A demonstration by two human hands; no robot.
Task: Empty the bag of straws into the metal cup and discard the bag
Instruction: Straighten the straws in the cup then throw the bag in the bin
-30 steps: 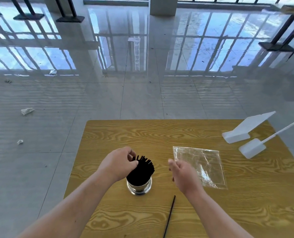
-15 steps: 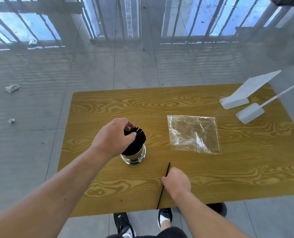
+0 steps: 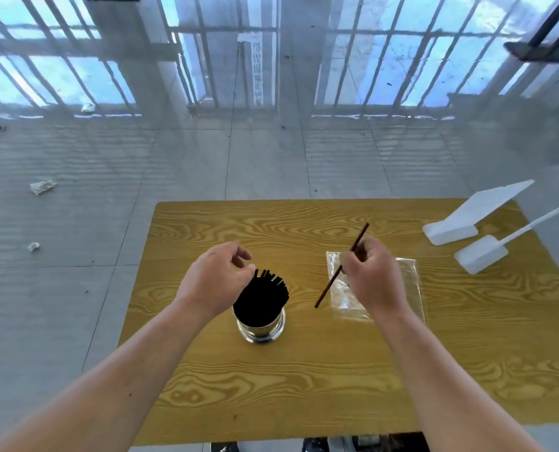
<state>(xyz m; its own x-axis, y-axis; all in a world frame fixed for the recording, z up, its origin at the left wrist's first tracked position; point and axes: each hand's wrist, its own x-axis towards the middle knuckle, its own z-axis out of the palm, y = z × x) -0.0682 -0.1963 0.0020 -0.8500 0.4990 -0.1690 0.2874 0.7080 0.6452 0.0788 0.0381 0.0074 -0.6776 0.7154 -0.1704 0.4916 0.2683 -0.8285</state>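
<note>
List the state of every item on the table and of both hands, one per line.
metal cup: upright, packed with black straws
bundle of straws: standing in the cup, fanned toward the left hand
loose straw: lifted, tilted, pinched in the right hand
plastic bag: empty, flat on the table
left hand: cupped against the bundle
right hand: shut on the loose straw

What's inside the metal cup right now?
The metal cup holds a packed bundle of black straws fanning above its rim. The left hand covers their left side; the cup's bottom is hidden.
</note>
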